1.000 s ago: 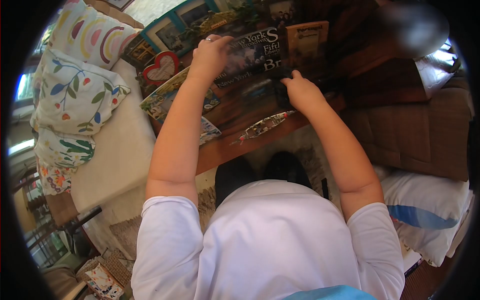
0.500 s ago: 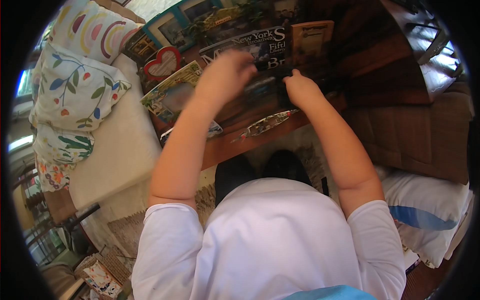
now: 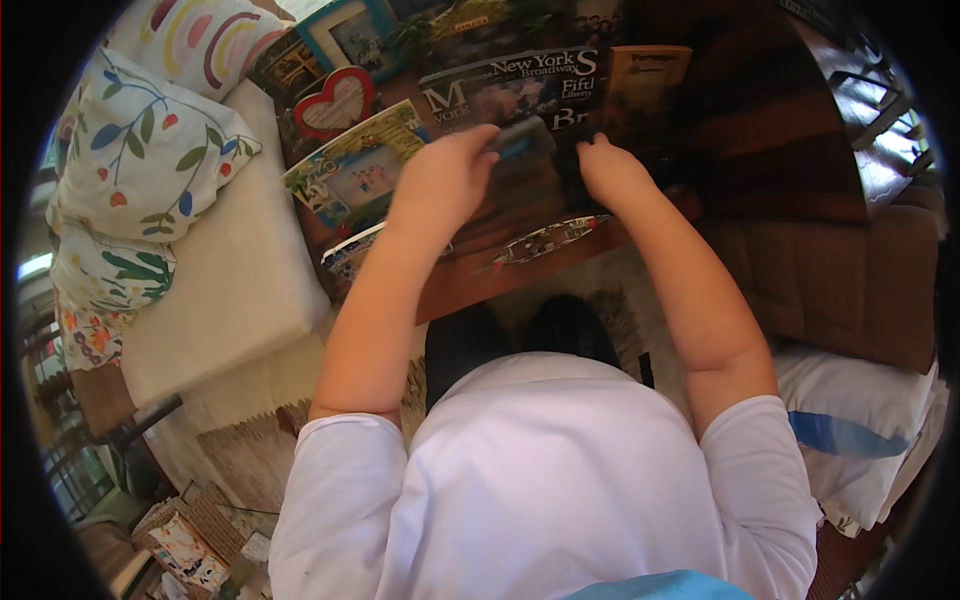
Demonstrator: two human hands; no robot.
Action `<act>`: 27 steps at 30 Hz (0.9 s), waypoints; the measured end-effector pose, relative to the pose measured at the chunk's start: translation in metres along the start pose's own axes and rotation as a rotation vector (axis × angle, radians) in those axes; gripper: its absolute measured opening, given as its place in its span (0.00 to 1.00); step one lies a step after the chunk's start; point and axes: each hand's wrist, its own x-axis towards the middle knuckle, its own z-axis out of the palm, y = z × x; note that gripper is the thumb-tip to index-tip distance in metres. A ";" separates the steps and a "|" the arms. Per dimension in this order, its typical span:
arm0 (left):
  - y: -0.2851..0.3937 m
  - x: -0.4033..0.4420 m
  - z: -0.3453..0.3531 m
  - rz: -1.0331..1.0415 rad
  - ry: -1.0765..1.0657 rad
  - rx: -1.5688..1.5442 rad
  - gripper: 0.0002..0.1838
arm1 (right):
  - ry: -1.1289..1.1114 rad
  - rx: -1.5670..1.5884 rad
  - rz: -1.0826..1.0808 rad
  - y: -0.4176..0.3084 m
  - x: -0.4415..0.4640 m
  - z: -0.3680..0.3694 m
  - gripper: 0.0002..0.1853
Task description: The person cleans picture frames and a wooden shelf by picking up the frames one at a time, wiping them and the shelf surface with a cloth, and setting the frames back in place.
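A dark, glossy flat object point(image 3: 532, 165), blurred against the dark wood, is between my hands. My left hand point(image 3: 445, 178) has its fingers closed at the object's left edge, and my right hand point(image 3: 612, 172) pinches its right side. Just beyond is a black frame with New York lettering point(image 3: 515, 90). To the left, a colourful picture frame point(image 3: 368, 178) and a red heart-shaped frame point(image 3: 335, 103) stand on the table. A boat-shaped ornament point(image 3: 548, 243) lies along the near edge, below my hands.
The dark wooden table point(image 3: 770, 150) extends right. A wooden Portugal frame point(image 3: 648, 78) and a teal frame point(image 3: 350, 40) stand at the back. A cream seat point(image 3: 225, 270) with patterned cushions point(image 3: 150, 150) is left; a brown seat point(image 3: 825, 275) is right.
My left hand has come down and right from the New York frame to the dark object's left side. My right hand has shifted slightly right. The view has shifted a little.
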 end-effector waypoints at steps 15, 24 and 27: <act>-0.030 -0.019 -0.023 -0.068 0.159 -0.285 0.17 | -0.094 0.067 -0.252 -0.080 0.013 0.003 0.16; -0.018 0.033 -0.051 0.102 0.404 -0.943 0.12 | 0.194 0.239 -0.308 -0.036 -0.001 -0.042 0.14; -0.013 0.023 -0.052 -0.015 0.419 -1.276 0.12 | 0.667 0.322 -0.272 -0.025 0.012 -0.089 0.09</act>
